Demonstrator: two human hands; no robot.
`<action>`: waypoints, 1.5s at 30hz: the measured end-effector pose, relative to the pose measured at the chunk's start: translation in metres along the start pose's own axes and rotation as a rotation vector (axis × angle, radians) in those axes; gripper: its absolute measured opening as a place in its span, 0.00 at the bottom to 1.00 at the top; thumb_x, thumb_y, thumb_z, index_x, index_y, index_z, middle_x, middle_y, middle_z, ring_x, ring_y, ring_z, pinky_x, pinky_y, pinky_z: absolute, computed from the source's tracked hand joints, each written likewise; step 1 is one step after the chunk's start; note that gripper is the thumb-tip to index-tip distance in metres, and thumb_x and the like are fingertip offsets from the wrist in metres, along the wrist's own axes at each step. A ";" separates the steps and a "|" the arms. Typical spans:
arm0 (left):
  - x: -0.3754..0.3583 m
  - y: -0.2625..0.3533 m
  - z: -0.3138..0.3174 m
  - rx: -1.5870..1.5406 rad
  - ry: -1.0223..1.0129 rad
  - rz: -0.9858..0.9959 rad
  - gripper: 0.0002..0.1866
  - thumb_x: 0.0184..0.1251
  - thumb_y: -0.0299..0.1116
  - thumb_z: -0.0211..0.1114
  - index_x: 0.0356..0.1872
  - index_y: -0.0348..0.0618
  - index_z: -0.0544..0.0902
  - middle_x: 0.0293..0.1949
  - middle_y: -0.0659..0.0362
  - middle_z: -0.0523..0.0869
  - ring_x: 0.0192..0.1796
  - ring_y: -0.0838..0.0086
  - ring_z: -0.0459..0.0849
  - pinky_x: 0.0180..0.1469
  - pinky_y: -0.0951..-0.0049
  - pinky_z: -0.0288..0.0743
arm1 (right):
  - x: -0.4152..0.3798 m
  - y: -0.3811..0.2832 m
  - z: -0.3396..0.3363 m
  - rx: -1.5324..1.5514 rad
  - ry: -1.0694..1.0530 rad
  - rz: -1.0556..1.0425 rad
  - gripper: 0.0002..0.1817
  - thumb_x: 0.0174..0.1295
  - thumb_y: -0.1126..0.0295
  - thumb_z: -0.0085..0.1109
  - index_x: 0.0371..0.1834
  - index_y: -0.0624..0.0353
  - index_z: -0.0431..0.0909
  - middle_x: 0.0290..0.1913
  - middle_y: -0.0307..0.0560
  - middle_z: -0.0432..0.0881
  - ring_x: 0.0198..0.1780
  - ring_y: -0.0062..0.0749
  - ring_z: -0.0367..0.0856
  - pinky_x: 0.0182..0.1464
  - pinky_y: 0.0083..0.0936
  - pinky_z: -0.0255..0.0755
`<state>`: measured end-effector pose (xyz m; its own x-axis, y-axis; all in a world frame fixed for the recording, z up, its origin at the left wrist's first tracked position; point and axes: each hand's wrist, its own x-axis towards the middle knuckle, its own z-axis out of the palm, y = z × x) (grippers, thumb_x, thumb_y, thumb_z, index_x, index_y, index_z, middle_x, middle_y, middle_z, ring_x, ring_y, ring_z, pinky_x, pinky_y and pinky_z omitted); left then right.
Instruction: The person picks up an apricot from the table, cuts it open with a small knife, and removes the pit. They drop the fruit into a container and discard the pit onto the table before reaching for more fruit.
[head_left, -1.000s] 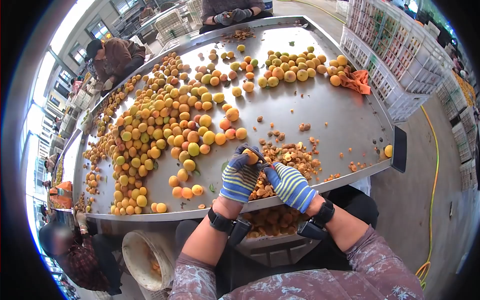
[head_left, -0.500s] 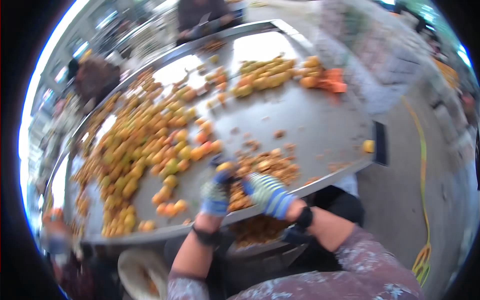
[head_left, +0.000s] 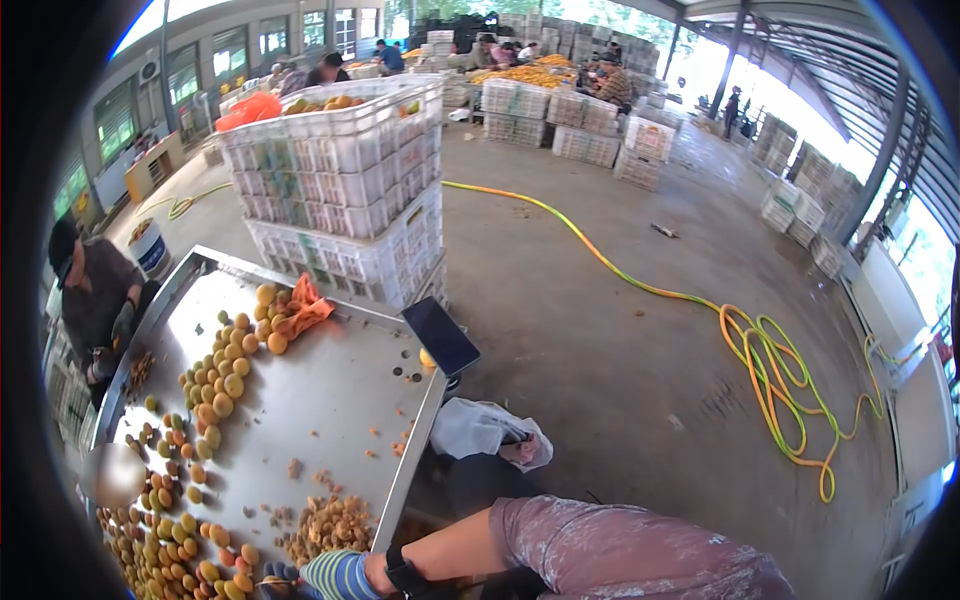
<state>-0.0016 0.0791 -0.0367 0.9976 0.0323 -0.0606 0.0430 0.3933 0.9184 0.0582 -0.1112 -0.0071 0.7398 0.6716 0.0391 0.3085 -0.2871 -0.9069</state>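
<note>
My right hand [head_left: 335, 575], in a blue-and-green striped glove with a dark wrist strap, is at the bottom edge of the view. Its fingers are partly cut off, so what they hold, if anything, cannot be made out. Just beyond it, a heap of small brown pieces resembling fruit pits [head_left: 325, 528] lies on the metal table [head_left: 300, 390]. Left of the hand are many yellow-orange apricot-like fruits [head_left: 175, 545]. My left hand cannot be made out at the frame's lower edge.
A phone or tablet [head_left: 440, 335] rests at the table's corner beside stacked white crates [head_left: 340, 200]. An orange cloth or bag [head_left: 303, 308] lies near a row of fruits. A co-worker [head_left: 95, 290] is across the table. A yellow-green hose [head_left: 600, 260] crosses the floor.
The view has swung right and up, showing the crates, hose and hall. My hands have shifted to the bottom edge, and the left one has dropped out of sight.
</note>
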 end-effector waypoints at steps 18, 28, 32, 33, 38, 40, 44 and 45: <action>0.029 0.011 0.057 -0.419 -0.056 -0.014 0.14 0.73 0.36 0.53 0.51 0.40 0.78 0.48 0.57 0.83 0.50 0.71 0.78 0.58 0.69 0.71 | -0.013 -0.002 -0.015 -0.178 0.176 -0.126 0.10 0.59 0.65 0.55 0.35 0.60 0.78 0.31 0.59 0.82 0.34 0.55 0.82 0.34 0.42 0.75; 0.013 0.014 0.069 -0.414 0.145 0.017 0.38 0.67 0.57 0.57 0.66 0.35 0.64 0.64 0.42 0.71 0.65 0.52 0.72 0.68 0.54 0.66 | -0.008 -0.018 -0.029 -0.212 0.044 -0.075 0.15 0.69 0.61 0.48 0.39 0.63 0.76 0.27 0.62 0.81 0.32 0.59 0.80 0.34 0.51 0.71; 0.016 0.015 0.064 -0.809 0.144 -0.219 0.43 0.66 0.63 0.54 0.64 0.29 0.65 0.64 0.40 0.71 0.66 0.53 0.70 0.70 0.56 0.63 | 0.000 -0.022 -0.026 -0.254 0.058 -0.043 0.17 0.69 0.59 0.49 0.43 0.66 0.73 0.25 0.63 0.80 0.29 0.57 0.80 0.31 0.48 0.72; 0.013 0.018 0.069 -0.768 0.181 -0.214 0.39 0.67 0.60 0.54 0.62 0.30 0.68 0.62 0.41 0.74 0.64 0.54 0.73 0.70 0.57 0.64 | 0.000 -0.016 -0.023 -0.289 0.079 -0.081 0.18 0.69 0.59 0.50 0.43 0.67 0.72 0.24 0.62 0.80 0.29 0.57 0.80 0.30 0.47 0.72; 0.008 0.015 0.059 -0.638 0.115 -0.103 0.30 0.69 0.51 0.58 0.56 0.31 0.74 0.57 0.44 0.79 0.60 0.57 0.77 0.66 0.59 0.69 | -0.005 -0.022 -0.022 -0.375 0.042 -0.087 0.17 0.69 0.60 0.51 0.42 0.66 0.74 0.24 0.61 0.80 0.28 0.55 0.81 0.30 0.45 0.73; 0.007 0.014 0.047 -0.461 0.069 -0.018 0.26 0.68 0.46 0.62 0.55 0.32 0.75 0.54 0.46 0.80 0.55 0.60 0.81 0.59 0.61 0.76 | -0.005 -0.027 -0.024 -0.362 0.039 -0.082 0.15 0.68 0.62 0.54 0.35 0.66 0.74 0.21 0.61 0.78 0.26 0.55 0.79 0.27 0.44 0.70; 0.007 0.025 0.047 0.119 0.173 0.060 0.26 0.68 0.46 0.62 0.57 0.35 0.74 0.55 0.46 0.79 0.53 0.61 0.83 0.56 0.63 0.78 | -0.006 -0.028 -0.028 -0.353 0.011 -0.064 0.16 0.68 0.60 0.54 0.34 0.67 0.75 0.21 0.60 0.78 0.25 0.55 0.79 0.26 0.44 0.69; 0.007 0.025 0.050 0.121 0.172 0.060 0.26 0.68 0.46 0.62 0.57 0.35 0.74 0.55 0.46 0.79 0.53 0.61 0.83 0.56 0.63 0.78 | -0.006 -0.027 -0.027 -0.352 0.013 -0.064 0.16 0.68 0.60 0.54 0.34 0.67 0.75 0.21 0.60 0.78 0.25 0.55 0.79 0.26 0.44 0.69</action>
<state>0.0088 0.0429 0.0053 0.9753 0.2125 -0.0609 0.0005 0.2735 0.9619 0.0617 -0.1262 0.0287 0.7190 0.6879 0.0989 0.5400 -0.4634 -0.7026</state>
